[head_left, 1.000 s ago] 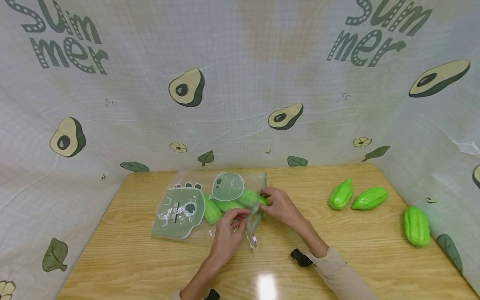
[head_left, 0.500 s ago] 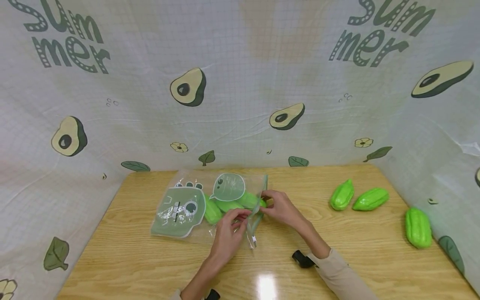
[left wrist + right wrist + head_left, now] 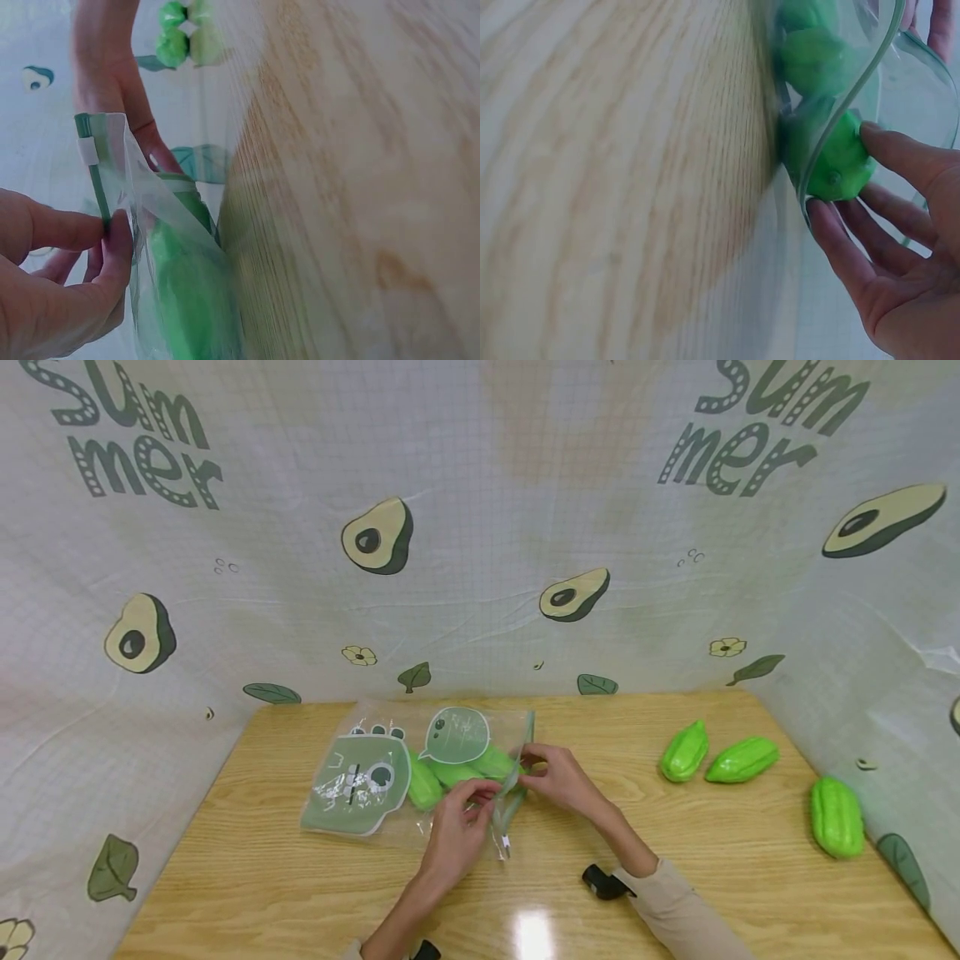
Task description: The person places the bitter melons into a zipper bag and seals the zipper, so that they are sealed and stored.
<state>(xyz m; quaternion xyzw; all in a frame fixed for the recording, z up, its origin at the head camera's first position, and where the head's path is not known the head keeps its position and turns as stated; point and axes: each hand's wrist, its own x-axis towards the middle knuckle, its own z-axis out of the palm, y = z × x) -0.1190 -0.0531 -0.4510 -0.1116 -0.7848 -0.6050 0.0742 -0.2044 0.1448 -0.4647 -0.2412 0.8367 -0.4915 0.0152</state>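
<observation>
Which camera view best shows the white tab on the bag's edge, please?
The left wrist view: the white tab appears large and unobstructed on the green edge. The head view shows it only as a tiny speck, and the right wrist view does not show it.

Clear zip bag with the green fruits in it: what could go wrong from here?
The bag might slip or fold shut, since the left hand pinches its rim at just one spot. The nearest fruit could slide back out if the right hand lets go early, as its end sits right at the bag's opening.
</observation>
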